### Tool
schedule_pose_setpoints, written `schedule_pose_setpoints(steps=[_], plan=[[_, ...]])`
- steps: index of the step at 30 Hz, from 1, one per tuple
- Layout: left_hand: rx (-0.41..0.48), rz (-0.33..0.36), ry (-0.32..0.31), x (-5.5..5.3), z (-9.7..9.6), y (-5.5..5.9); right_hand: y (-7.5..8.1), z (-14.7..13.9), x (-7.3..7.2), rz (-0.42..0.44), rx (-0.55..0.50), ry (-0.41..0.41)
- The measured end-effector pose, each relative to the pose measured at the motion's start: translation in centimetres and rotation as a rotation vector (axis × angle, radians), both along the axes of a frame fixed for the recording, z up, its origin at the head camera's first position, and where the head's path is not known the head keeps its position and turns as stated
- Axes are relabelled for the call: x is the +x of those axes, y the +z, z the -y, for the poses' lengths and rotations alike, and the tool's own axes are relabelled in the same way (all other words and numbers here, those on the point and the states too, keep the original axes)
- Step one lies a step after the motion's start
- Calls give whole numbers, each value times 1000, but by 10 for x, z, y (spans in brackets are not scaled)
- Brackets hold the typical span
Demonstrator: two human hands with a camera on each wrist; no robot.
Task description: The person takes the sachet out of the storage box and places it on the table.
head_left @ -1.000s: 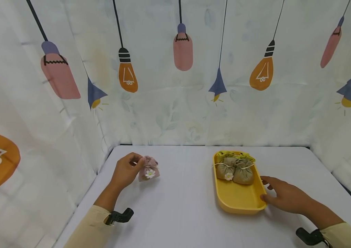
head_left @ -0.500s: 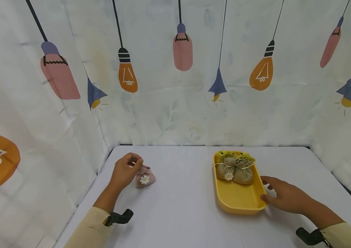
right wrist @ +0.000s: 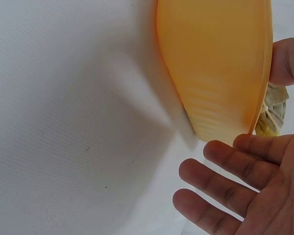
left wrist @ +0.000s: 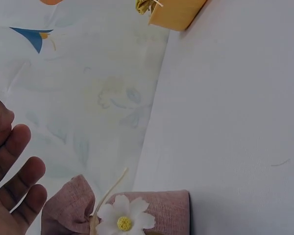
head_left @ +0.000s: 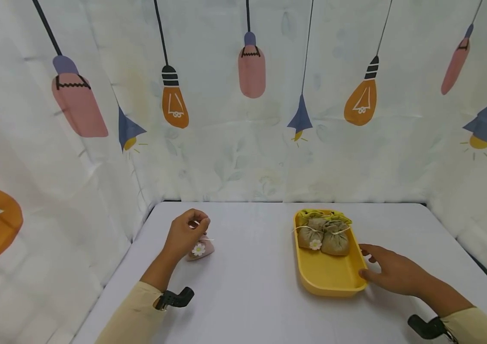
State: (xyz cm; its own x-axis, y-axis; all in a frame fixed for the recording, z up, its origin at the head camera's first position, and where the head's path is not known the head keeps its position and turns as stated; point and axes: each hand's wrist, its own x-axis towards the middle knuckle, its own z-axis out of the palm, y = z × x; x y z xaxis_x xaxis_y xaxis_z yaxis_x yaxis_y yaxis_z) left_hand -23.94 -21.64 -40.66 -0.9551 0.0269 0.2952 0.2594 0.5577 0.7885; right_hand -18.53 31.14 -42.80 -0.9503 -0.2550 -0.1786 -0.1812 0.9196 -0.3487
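Note:
A pink cloth pouch point(head_left: 200, 249) with a white daisy and a tied string stands on the white table at the left. My left hand point(head_left: 186, 234) is just over and beside it, thumb and forefinger close together. In the left wrist view, the loosely bent fingers point(left wrist: 29, 169) are apart from the pouch point(left wrist: 166, 210). On the right is a yellow tray point(head_left: 331, 279) holding two olive-beige pouches point(head_left: 335, 239) and a yellow-green one point(head_left: 327, 213) at its far end. My right hand point(head_left: 398, 270) rests at the tray's right side, thumb at the rim, other fingers extended and spread.
The white table point(head_left: 247, 286) reaches back to a pale curtain point(head_left: 226, 157) printed with hanging lamps and bulbs. More curtain runs along the left and right sides. A dark camera mount point(head_left: 176, 297) juts from the left wrist, and another point(head_left: 426, 327) from the right.
My left hand has set the pink pouch down, let go of it, and shifted slightly right and up. The right hand and the tray have stayed in place.

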Motion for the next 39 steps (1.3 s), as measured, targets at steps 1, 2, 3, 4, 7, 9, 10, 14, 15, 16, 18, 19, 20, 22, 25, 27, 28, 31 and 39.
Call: schedule_pose_setpoints(steps=[1,2,3,4,7,9,10,14,15,16,18,19,20,22,25,27,28,31,39], plan=[[0,0,-4,0,-2,0,0,0,0,-1,-2,0],[-7,0,-7,-1,-4,0,0,0,0,-2,-3,1],[-14,-3,-11,-1,-5,0,0,0,1,-3,-5,1],[-19,-5,-17,-2,-7,0,0,0,1,-5,-5,3],[-32,-18,-38,-3,-12,0,0,0,1,-10,-3,6],[-38,-28,-57,-4,-16,-1,0,0,1,-13,-2,8],[-42,-32,-65,-5,-18,-1,0,0,1,-14,-2,8],[-47,-38,-106,-8,-24,-1,1,0,1,-19,-6,10],[-50,-38,-117,-8,-25,-2,1,1,1,-19,-7,10],[-49,-34,-125,-9,-27,-2,1,1,1,-18,-7,10],[-48,-26,-141,-10,-31,-3,1,1,2,-16,-3,8],[-51,-21,-144,-10,-33,-3,2,1,2,-15,-2,7],[-55,-17,-147,-10,-35,-3,1,2,2,-14,-1,4],[-59,-8,-155,-11,-41,-3,1,1,3,-13,-2,2],[-65,-8,-165,-12,-48,-5,1,1,3,-16,-7,4],[-66,-18,-179,-14,-53,-6,1,1,2,-19,-10,8],[-64,-24,-187,-15,-55,-7,0,0,2,-20,-11,9],[-58,-28,-214,-17,-60,-10,-1,0,1,-19,-10,9],[-53,-10,-263,-19,-74,-11,-3,-1,1,-27,-8,11]])
